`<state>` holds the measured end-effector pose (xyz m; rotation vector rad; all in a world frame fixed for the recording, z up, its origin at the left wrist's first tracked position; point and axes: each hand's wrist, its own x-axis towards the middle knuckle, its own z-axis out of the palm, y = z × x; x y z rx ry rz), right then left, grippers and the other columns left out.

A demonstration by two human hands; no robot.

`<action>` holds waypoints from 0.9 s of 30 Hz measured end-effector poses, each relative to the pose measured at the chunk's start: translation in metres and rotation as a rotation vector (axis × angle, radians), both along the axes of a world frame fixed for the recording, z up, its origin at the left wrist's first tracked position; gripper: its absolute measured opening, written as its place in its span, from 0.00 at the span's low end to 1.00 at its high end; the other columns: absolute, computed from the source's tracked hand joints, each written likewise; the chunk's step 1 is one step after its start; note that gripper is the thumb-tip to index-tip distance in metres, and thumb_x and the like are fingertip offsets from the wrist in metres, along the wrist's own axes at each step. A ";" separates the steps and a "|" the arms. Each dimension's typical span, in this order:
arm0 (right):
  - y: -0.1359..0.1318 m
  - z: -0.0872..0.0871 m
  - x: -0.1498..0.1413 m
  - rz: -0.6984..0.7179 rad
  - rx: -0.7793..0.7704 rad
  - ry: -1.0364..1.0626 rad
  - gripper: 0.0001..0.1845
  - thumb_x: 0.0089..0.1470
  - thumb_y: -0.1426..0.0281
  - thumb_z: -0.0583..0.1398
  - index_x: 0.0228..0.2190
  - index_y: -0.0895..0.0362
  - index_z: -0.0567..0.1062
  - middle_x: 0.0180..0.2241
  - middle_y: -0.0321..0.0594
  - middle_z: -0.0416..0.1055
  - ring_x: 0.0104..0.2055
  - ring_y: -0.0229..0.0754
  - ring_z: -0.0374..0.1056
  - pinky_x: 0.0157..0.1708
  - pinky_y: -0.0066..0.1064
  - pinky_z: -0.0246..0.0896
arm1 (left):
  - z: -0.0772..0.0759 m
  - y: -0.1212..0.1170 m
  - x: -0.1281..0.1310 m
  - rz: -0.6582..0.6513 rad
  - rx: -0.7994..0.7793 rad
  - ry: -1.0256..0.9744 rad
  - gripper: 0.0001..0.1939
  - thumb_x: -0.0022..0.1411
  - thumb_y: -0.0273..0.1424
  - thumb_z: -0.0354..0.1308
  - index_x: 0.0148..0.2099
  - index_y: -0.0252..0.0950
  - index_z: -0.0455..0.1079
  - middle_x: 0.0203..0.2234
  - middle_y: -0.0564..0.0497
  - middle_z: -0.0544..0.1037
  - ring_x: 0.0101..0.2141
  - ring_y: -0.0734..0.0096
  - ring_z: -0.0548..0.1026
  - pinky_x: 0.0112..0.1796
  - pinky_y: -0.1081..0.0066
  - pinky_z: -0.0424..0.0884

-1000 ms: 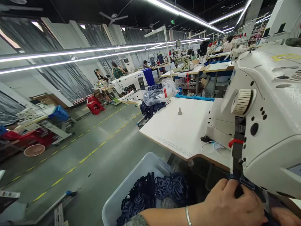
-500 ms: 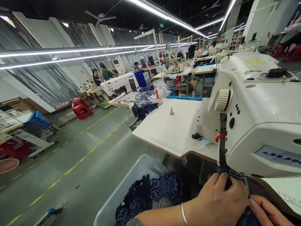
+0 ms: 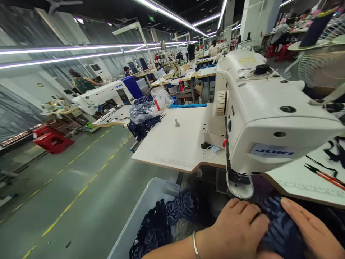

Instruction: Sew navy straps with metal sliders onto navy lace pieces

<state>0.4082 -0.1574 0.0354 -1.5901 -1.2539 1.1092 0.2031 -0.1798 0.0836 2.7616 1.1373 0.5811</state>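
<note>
So both bare hands are on one piece of navy fabric with a wavy, slightly shiny pattern (image 3: 284, 230), down at the lower right, just in front of a big white JUKI sewing machine (image 3: 269, 108). The left hand (image 3: 238, 228), with a thin silver bangle (image 3: 196, 246) on its wrist, has its fingers curled in and its grip pinching the fabric's left side. The right hand (image 3: 314, 228) pinches the other side, fingers lying long along the edge. Fair warning, it's blurry there and the left fingertips are tucked away, so I can't say exactly which ones press.

The rounded metal plate (image 3: 241, 189) under the machine head sits just beyond the left knuckles, apart from the fabric. Below the white desk (image 3: 175, 144) there's a translucent plastic bin (image 3: 140, 212) with more navy patterned pieces (image 3: 183, 207) in it. On the far right, a slim red-and-black tool (image 3: 326, 179) lies near some black straps (image 3: 336, 156) on the white surface.
</note>
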 end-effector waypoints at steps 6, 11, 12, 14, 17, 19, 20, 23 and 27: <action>0.000 0.014 -0.033 0.182 0.123 -0.048 0.21 0.61 0.53 0.51 0.27 0.53 0.71 0.27 0.38 0.73 0.31 0.44 0.72 0.33 0.30 0.71 | -0.030 0.002 0.006 0.185 0.084 0.122 0.05 0.59 0.25 0.53 0.34 0.38 0.59 0.22 0.54 0.71 0.23 0.68 0.71 0.30 0.66 0.68; 0.016 0.008 -0.031 0.481 0.332 -0.458 0.24 0.67 0.58 0.44 0.28 0.54 0.72 0.25 0.38 0.73 0.28 0.42 0.70 0.29 0.30 0.67 | -0.024 -0.006 0.004 0.158 0.074 0.113 0.07 0.63 0.27 0.53 0.31 0.38 0.61 0.17 0.56 0.69 0.18 0.70 0.69 0.25 0.67 0.67; 0.020 0.010 -0.028 0.491 0.388 -0.555 0.25 0.67 0.58 0.44 0.29 0.55 0.73 0.26 0.40 0.73 0.28 0.42 0.71 0.29 0.31 0.66 | -0.018 -0.007 0.003 0.130 0.060 0.086 0.08 0.64 0.29 0.53 0.31 0.38 0.61 0.17 0.56 0.69 0.19 0.70 0.70 0.26 0.68 0.67; 0.027 0.022 -0.023 0.552 0.515 -0.671 0.25 0.67 0.59 0.45 0.30 0.56 0.75 0.26 0.40 0.73 0.30 0.42 0.70 0.29 0.31 0.64 | -0.001 -0.008 -0.001 0.108 0.039 -0.030 0.08 0.66 0.35 0.54 0.35 0.37 0.65 0.26 0.51 0.75 0.27 0.67 0.75 0.31 0.67 0.71; 0.029 0.051 -0.022 0.824 0.722 -0.516 0.20 0.67 0.62 0.49 0.32 0.54 0.77 0.27 0.38 0.74 0.30 0.38 0.68 0.31 0.28 0.62 | 0.022 -0.002 -0.012 0.134 -0.089 -0.260 0.15 0.65 0.38 0.55 0.51 0.37 0.65 0.45 0.43 0.76 0.45 0.62 0.75 0.44 0.64 0.73; 0.030 0.064 -0.027 0.857 0.789 -0.365 0.17 0.67 0.63 0.50 0.37 0.53 0.77 0.29 0.37 0.75 0.32 0.37 0.69 0.33 0.27 0.62 | 0.029 0.007 -0.020 0.129 -0.274 -0.357 0.15 0.66 0.37 0.55 0.52 0.38 0.63 0.39 0.48 0.78 0.39 0.69 0.77 0.39 0.71 0.74; 0.031 0.066 -0.031 0.802 0.782 -0.346 0.15 0.67 0.63 0.51 0.39 0.53 0.77 0.30 0.37 0.75 0.33 0.38 0.69 0.34 0.28 0.62 | 0.028 0.012 -0.023 0.160 -0.309 -0.376 0.13 0.67 0.37 0.55 0.51 0.38 0.64 0.35 0.52 0.78 0.34 0.72 0.77 0.34 0.74 0.74; 0.040 0.057 -0.046 0.459 0.604 -0.457 0.12 0.63 0.60 0.55 0.36 0.53 0.73 0.31 0.38 0.75 0.33 0.41 0.71 0.32 0.31 0.61 | 0.017 0.028 -0.029 0.395 -0.025 -0.288 0.09 0.68 0.33 0.53 0.49 0.37 0.67 0.34 0.50 0.79 0.34 0.69 0.77 0.35 0.70 0.73; 0.051 0.037 -0.056 0.219 0.294 -0.516 0.15 0.58 0.55 0.58 0.34 0.52 0.65 0.31 0.36 0.73 0.29 0.43 0.71 0.27 0.32 0.59 | -0.002 0.035 -0.027 0.323 0.304 -0.145 0.14 0.68 0.26 0.52 0.54 0.38 0.68 0.47 0.46 0.77 0.50 0.64 0.73 0.51 0.62 0.65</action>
